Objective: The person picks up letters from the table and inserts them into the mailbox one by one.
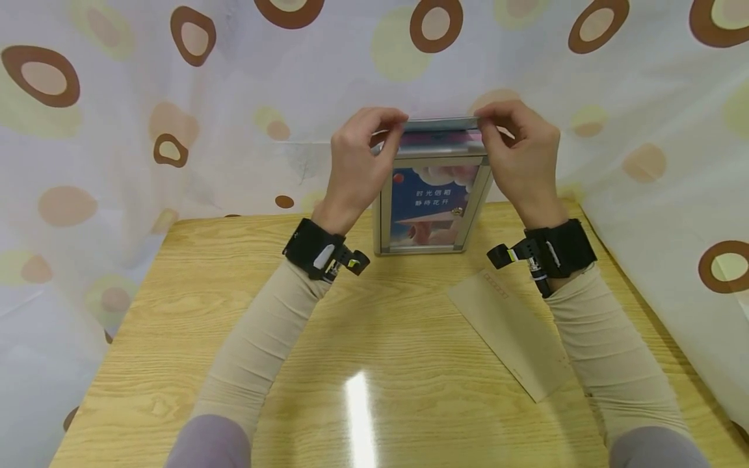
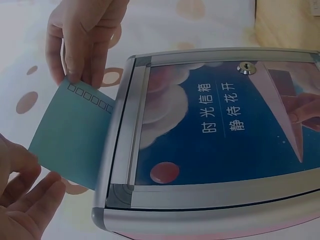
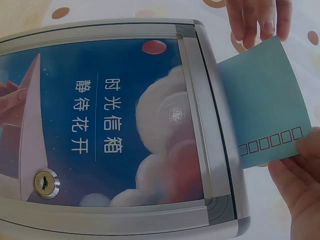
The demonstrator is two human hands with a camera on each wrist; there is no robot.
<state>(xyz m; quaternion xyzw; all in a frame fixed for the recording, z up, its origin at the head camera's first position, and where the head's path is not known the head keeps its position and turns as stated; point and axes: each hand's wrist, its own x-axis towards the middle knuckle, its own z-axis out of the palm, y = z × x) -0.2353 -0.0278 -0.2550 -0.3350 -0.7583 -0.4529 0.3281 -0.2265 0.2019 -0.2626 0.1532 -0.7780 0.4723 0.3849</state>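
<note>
A silver-framed mailbox (image 1: 432,249) with a blue and pink picture front stands upright at the back of the table. From its top slot sticks a blue-green envelope (image 2: 70,132) printed with a row of small red boxes; its inserted part is hidden. My right hand (image 1: 523,153) pinches one outer corner between thumb and fingers, as the right wrist view shows. At the opposite corner, my left hand (image 1: 363,159) holds the envelope with its fingertips. Other fingers of the left hand spread beside the edge. A round keyed lock (image 3: 46,183) sits on the mailbox front.
A brown paper envelope (image 1: 512,331) lies slanted on the wooden table (image 1: 251,325), in front of the mailbox to the right. Spotted white cloth (image 1: 328,78) hangs close behind the mailbox and along both sides.
</note>
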